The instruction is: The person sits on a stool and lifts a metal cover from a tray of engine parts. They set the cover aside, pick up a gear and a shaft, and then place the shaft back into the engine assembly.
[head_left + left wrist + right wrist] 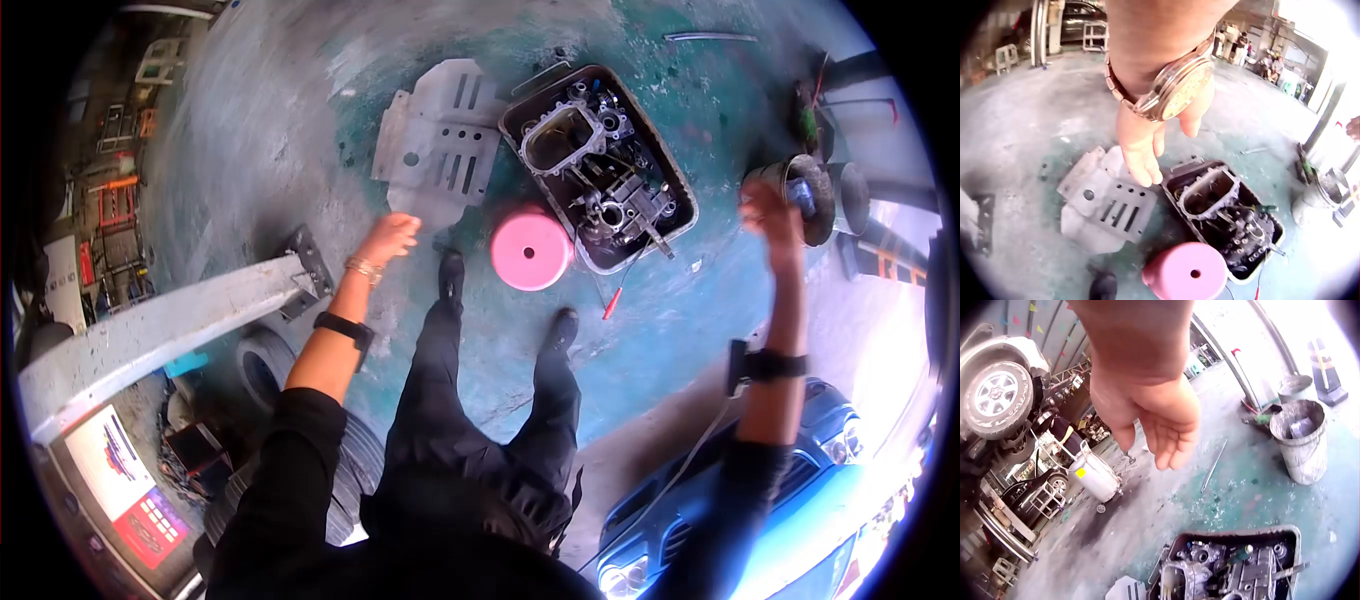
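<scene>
My left hand (391,237) is raised over the floor near a grey slotted metal plate (440,140); its fingers hang loosely and hold nothing. The right hand (772,215), blurred in the head view, is held out at the right, empty, its fingers loosely bent in the right wrist view. Between the hands, a dark tray (683,215) on the floor holds a metal housing (563,138) and several greasy mechanical parts. A pink round stool (530,250) stands against the tray's lower left side. Neither hand touches any of these.
A red-handled screwdriver (612,303) lies by the tray. Dirty buckets (1302,450) stand at the right, with a metal bar (1214,465) on the floor. A lift arm (170,325) and tyres (262,365) are at the left. A blue car (720,500) is at the lower right.
</scene>
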Available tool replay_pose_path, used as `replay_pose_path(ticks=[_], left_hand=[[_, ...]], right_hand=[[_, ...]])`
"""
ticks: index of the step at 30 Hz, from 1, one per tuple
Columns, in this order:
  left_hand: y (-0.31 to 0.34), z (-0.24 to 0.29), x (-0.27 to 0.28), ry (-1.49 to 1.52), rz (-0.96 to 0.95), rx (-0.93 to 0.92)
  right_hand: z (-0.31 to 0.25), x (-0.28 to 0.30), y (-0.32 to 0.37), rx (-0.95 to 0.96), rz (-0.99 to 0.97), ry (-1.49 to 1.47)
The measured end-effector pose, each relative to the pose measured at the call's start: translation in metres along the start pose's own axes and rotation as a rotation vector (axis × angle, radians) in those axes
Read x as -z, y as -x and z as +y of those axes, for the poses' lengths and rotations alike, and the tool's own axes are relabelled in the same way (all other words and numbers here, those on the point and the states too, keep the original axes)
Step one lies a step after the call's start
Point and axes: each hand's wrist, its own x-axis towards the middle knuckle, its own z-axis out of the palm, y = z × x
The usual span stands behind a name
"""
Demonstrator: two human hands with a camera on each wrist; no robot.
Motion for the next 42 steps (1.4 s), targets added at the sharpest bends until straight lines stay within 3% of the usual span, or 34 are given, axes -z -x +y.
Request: replay_pose_path(ticks=[1,2,5,6,7,9,10,15,17,19,21,23,24,32,33,35,36,37,38,39,40,42], left_hand=[[-0.017,0.002,-0.029,-0.088,-0.017,0.0],[-0.033,0.001,-0.06,-0.181,-0.037,0.002],[-0.098,-0.03,-0.126,-0.314,-0.123,-0.014],[-0.142,-0.067,-0.139,-0.411,-0.166,-0.094],[-0.183,-0.109,-0.151,-0.495,-0.207,-0.165],[-0.206,-0.101,-0.18,-0.921,-0.334,-0.359],[-0.223,-0.11,-0.192,-0.973,-0.401,-0.307],[-0.259,-0.165,-0.223,-0.937,-0.275,-0.344],[-0.266,-0.181,-0.23,-0.987,0.008,-0.626],[-0.281,-0.162,-0.242,-0.971,0.001,-0.646],[-0.294,-0.164,-0.248,-0.948,-0.012,-0.65],[-0.308,-0.175,-0.25,-0.719,-0.344,-0.379],[-0.29,-0.18,-0.255,-1.071,-0.332,-0.361],[-0.189,-0.343,-0.245,-1.596,-0.507,-0.569],[-0.176,-0.34,-0.249,-1.701,-0.635,-0.48],[-0.163,-0.379,-0.251,-1.791,-0.711,-0.33],[-0.157,-0.374,-0.255,-1.785,-0.71,-0.328],[-0.157,-0.357,-0.263,-1.855,-0.9,-0.225],[-0.163,-0.347,-0.269,-1.922,-1.083,-0.125],[-0.165,-0.352,-0.273,-1.932,-1.062,-0.151],[-0.164,-0.362,-0.273,-1.928,-1.041,-0.179],[-0.164,-0.371,-0.274,-1.896,-1.057,-0.178]], right_hand=[[0.028,-0.04,0.006,-0.151,0.073,0.055],[0.076,-0.07,0.012,-0.185,0.004,-0.081],[0.196,-0.163,0.039,-0.339,-0.039,-0.015],[0.23,-0.191,0.047,-0.367,-0.023,-0.126],[0.246,-0.214,0.052,-0.528,-0.017,-0.111],[0.306,-0.25,0.055,-0.427,-0.127,0.076],[0.319,-0.271,0.053,-0.438,-0.109,0.092],[0.339,-0.347,0.016,-0.377,-0.041,0.252],[0.356,-0.368,0.001,-0.166,0.012,0.304],[0.376,-0.387,-0.019,-0.026,0.087,0.449],[0.382,-0.394,-0.032,-0.063,0.011,0.433],[0.377,-0.402,-0.031,-0.158,-0.093,0.452],[0.377,-0.406,-0.03,-0.231,-0.182,0.479],[0.434,-0.474,0.104,-0.418,-0.504,0.533],[0.431,-0.479,0.115,-0.487,-0.58,0.529],[0.437,-0.501,0.136,-0.539,-0.605,0.566],[0.447,-0.514,0.149,-0.584,-0.619,0.61],[0.472,-0.534,0.167,-0.473,-0.675,0.682],[0.466,-0.529,0.159,-0.581,-0.711,0.645],[0.455,-0.522,0.146,-0.69,-0.739,0.603],[0.45,-0.516,0.137,-0.68,-0.718,0.61],[0.438,-0.505,0.13,-0.567,-0.865,0.61]])
